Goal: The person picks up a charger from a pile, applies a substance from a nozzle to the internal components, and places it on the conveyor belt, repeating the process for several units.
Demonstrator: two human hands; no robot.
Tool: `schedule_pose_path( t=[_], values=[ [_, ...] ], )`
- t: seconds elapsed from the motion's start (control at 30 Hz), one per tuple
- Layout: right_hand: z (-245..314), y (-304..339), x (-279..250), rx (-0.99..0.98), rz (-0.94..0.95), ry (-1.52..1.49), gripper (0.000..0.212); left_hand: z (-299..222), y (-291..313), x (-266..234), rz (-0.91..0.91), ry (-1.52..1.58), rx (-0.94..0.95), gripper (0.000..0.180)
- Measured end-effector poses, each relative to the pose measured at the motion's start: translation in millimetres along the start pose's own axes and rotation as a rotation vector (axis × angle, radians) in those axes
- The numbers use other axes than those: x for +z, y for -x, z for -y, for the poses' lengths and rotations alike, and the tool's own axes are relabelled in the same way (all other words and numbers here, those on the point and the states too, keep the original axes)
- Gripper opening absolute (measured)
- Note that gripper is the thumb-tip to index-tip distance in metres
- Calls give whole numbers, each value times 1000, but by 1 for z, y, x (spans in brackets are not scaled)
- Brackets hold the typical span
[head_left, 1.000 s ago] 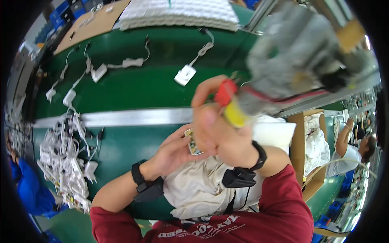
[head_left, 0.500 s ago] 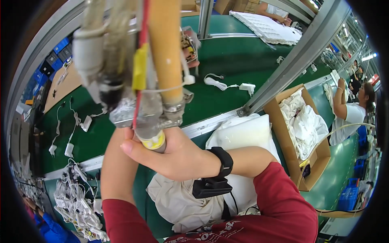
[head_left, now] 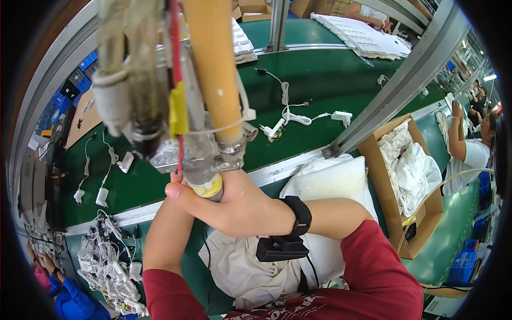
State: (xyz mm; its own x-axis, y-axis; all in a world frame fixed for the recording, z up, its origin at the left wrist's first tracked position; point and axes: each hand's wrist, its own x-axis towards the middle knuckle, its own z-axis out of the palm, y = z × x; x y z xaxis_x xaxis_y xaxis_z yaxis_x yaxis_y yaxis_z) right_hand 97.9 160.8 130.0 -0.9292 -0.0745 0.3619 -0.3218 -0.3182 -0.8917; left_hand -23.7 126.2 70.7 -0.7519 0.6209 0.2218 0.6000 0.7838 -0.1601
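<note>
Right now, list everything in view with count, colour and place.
tool: one, grey with orange tube, upper left
bench: one, green, across the middle
plugs with cords: several, white, on bench
cord pile: one, white, lower left
trays: at least two, white, top
metal posts: several, grey, above
open box: one, brown, right, holding white cloths
cloth bundle: one, cream, before the torso
padded bundle: one, white, left of box
crates: several, blue, edges
other people: several, clothing partly blue and white, edges
wristband: one, black, right wrist
sleeves: two, dark red, bottom
left forearm: one, bare, centre-left; its grip hidden
right grip: one, bare, around tool's lower end
</note>
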Motion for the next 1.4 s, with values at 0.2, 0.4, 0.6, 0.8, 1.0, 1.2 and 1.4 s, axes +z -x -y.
schedule_pose_path(
  t=[0.2,0.4,0.6,0.8,1.0,1.2,1.4],
  values=[
    [-18,-4,8,-148,-73,50,14,46,28,-43,305,44,3,32],
    [-7,-14,6,86,-35,-133,10,88,93,13,277,1104,-189,30],
    [-10,-23,7,116,-87,40,14,39,171,12,344,2456,-605,35],
    [-22,-20,16,128,-114,81,18,8,205,24,443,2437,-221,40],
    [-25,-10,22,136,-24,56,21,10,209,29,416,2507,-134,46],
    [-31,-10,17,132,78,60,22,14,208,24,396,2531,-156,47],
    [-31,-11,17,99,89,95,21,13,208,29,387,2554,-125,47]
  ],
)
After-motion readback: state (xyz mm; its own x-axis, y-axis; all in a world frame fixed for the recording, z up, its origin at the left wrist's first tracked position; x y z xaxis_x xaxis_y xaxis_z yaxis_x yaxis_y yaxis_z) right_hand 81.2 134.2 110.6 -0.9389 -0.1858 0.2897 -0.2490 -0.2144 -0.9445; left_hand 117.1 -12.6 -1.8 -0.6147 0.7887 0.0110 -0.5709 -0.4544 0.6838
